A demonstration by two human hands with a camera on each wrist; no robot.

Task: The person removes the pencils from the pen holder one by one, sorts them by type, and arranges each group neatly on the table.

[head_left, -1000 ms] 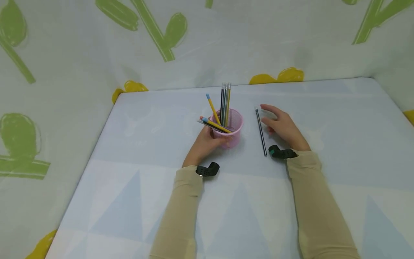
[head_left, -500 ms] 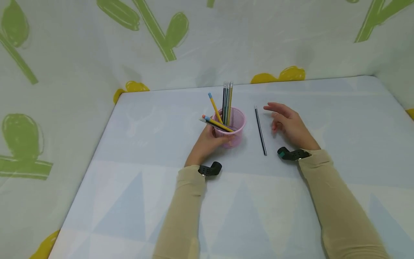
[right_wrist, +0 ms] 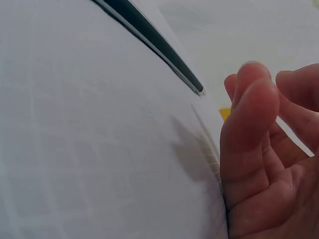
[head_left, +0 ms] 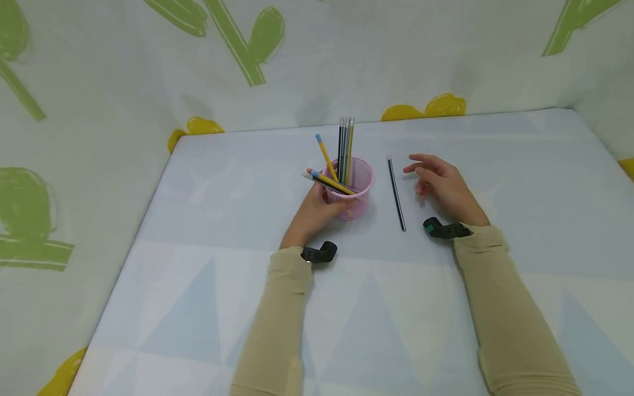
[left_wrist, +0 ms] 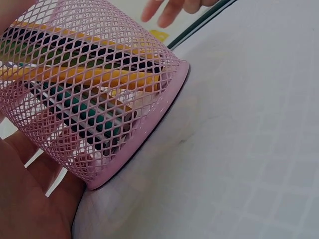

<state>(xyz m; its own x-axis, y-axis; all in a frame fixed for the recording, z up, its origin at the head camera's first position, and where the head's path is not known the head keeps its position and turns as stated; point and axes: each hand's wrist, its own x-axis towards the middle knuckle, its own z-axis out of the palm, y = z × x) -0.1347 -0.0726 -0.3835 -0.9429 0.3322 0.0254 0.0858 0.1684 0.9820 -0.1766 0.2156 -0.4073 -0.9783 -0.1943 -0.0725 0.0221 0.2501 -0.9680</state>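
A pink mesh cup (head_left: 362, 192) stands on the table with several pencils (head_left: 345, 148) in it, some upright and some leaning left over the rim. My left hand (head_left: 317, 214) grips the cup's left side, fingers behind and thumb in front. The left wrist view shows the pencils through the mesh cup (left_wrist: 114, 64), beside my left hand (left_wrist: 40, 184). One dark pencil (head_left: 396, 192) lies on the table right of the cup. To its right is my right hand (head_left: 443, 184), fingers loosely bent and holding nothing; the right wrist view shows this hand (right_wrist: 269, 159) apart from the pencil (right_wrist: 154, 42).
The table (head_left: 198, 203) has a pale cover with blue triangles. Behind it and at the left hangs a whitish cloth (head_left: 346, 60) with green and yellow plant shapes. A black wrist camera (head_left: 319, 253) is on the left wrist, another (head_left: 446, 228) on the right.
My right hand has moved right, away from the loose pencil, which lies in the same place. My left hand still grips the cup. The head view has tilted slightly.
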